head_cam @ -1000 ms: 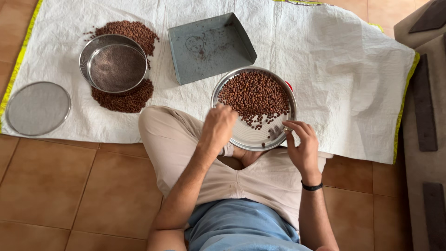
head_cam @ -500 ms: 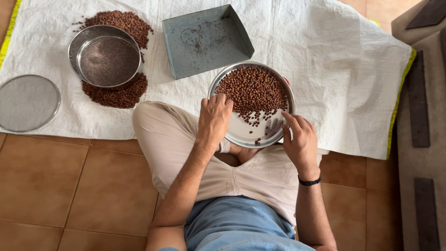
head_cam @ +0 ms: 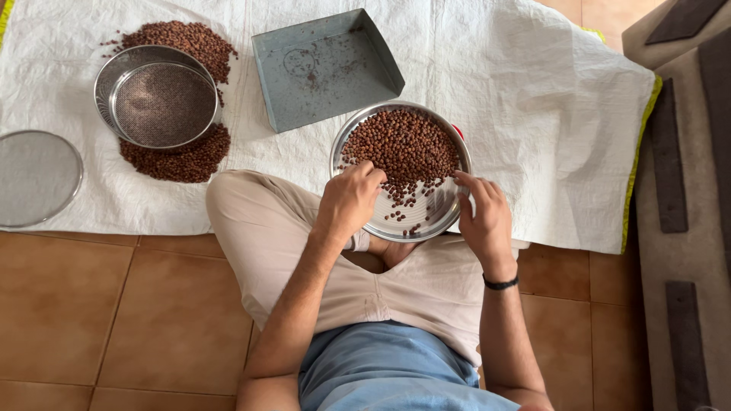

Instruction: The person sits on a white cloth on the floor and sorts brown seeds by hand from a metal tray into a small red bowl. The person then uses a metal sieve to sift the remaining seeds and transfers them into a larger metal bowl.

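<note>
Left hand (head_cam: 349, 199) picks among brown seeds (head_cam: 402, 146); right hand (head_cam: 481, 217) grips the steel plate (head_cam: 448, 211); most seeds look unsorted.

a: far left, a round mesh sieve (head_cam: 156, 95) sits on a heap of brown seeds (head_cam: 179, 156), flat mesh disc (head_cam: 34, 176) beside.

b: grey metal tray (head_cam: 324, 68) on the white cloth (head_cam: 533, 114); tiled floor (head_cam: 91, 320) below.

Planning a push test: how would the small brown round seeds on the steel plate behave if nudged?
The small brown round seeds would probably roll and scatter easily: strays already lie loose on the bare part of the round steel plate. The heap likely slumps rather than slides as one. The smooth metal probably gives little friction.
</note>
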